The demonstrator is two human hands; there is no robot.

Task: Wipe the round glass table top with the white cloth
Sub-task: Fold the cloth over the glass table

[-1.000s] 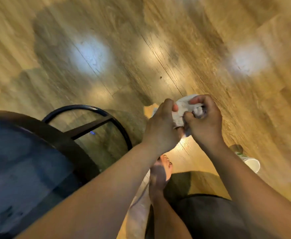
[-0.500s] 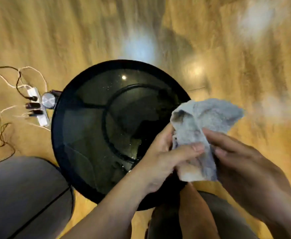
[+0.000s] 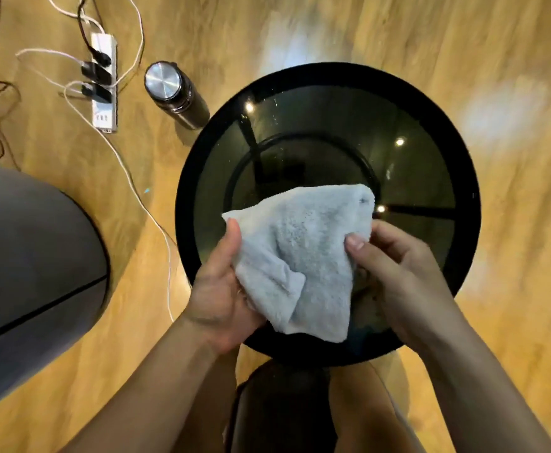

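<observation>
On the wooden floor (image 3: pixel 512 289) sits a big grey cushion seat (image 3: pixel 29 256) at the left, with a thin dark line across it. Near the middle stands the round glass desk (image 3: pixel 467 191). It has a thick black rim. Through the dark glass you can see a black ring and some black bars below. A few small bright spots of light shine in the glass.

Over the near part of the desk is the white cloth (image 3: pixel 303 256). It is soft and fluffy and folded over itself. I cannot tell if it touches the glass.

Both hands grip the cloth. The left hand (image 3: pixel 222 289) grips its left side, with the thumb on the top left corner. The right hand (image 3: pixel 401 273) grips its right side, with the thumb pressed on top.

Just beside the desk's far left edge stands a dark metal bottle (image 3: pixel 176 93) with a shiny silver lid. Farther left, a white power strip (image 3: pixel 104 116) lies on the floor with black plugs in it. White cables (image 3: pixel 130 188) and black ones run from it across the floor.
</observation>
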